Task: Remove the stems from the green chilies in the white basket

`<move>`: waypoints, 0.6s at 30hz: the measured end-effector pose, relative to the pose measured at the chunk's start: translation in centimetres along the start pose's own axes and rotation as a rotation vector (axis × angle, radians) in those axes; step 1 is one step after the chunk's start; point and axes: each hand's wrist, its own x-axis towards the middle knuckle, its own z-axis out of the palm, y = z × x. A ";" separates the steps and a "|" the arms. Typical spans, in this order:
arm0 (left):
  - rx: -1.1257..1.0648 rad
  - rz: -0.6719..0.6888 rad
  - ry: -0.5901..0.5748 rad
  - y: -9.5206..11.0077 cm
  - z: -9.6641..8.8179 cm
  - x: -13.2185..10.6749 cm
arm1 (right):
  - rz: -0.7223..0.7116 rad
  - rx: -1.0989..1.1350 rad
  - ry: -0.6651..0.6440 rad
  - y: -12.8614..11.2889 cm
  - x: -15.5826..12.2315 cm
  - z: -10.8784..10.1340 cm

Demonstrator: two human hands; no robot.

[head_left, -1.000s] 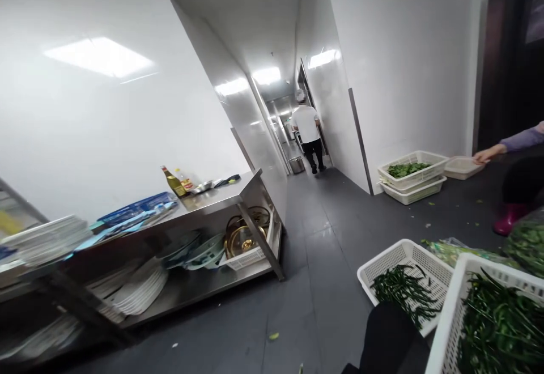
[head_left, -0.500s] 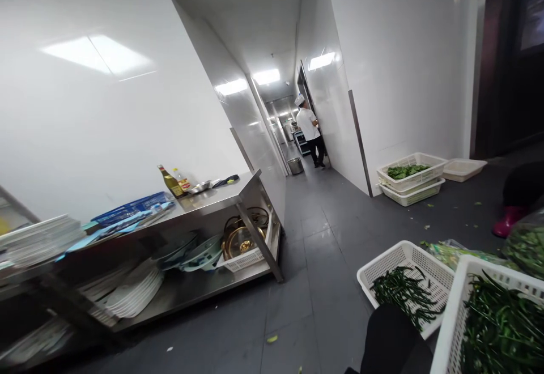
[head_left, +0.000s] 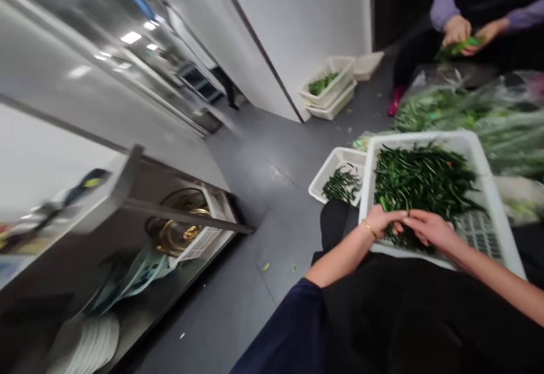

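Observation:
A white plastic basket (head_left: 501, 215) of long thin green chili peppers (head_left: 425, 178) rests at my lap. Over its near edge both my hands meet, fingertips almost touching. My left hand (head_left: 382, 221), with a gold bracelet at the wrist, is closed on a green chili pepper whose bright end pokes out above the fingers. My right hand (head_left: 431, 231) pinches at the same spot, fingers closed; a thin green piece shows at its fingertips, small and blurred. Beside this basket, a lower white basket (head_left: 317, 190) on the floor holds more green chili peppers.
At upper right a co-worker's hands (head_left: 457, 31) hold green vegetables. Clear bags of greens (head_left: 463, 107) lie before that person. Stacked baskets (head_left: 334, 107) stand by the wall. A steel table (head_left: 131, 184) with plates and lidded pots on its lower shelf is at left.
My view has swung right and down. Both my hands, the full basket and the co-worker's hands have come into view; the steel table has shifted left.

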 end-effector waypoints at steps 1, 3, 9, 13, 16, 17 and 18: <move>-0.031 0.025 -0.070 -0.3 -0.3 0.6 | 0.018 0.070 -0.003 0.0 -0.1 -0.1; -0.090 0.053 -0.167 -0.6 -0.7 1.2 | 0.014 0.127 -0.018 -0.3 -0.2 -0.3; -0.147 0.103 -0.242 0.1 -0.7 0.9 | -0.021 0.169 -0.061 -1.5 -0.3 -1.5; -0.014 0.067 -0.308 0.1 -1.3 0.3 | -0.065 -0.097 -0.096 -1.5 -0.3 -2.1; -0.001 0.018 -0.358 -1.0 -1.3 -0.1 | -0.249 -0.419 -0.075 -1.2 -1.1 -1.4; -0.026 -0.003 -0.360 -1.5 -1.1 -0.3 | -0.338 -0.535 -0.025 -1.0 -1.3 -1.1; -0.060 -0.029 -0.352 -1.9 -0.9 -0.4 | -0.421 -0.657 0.038 -0.8 -1.6 -1.0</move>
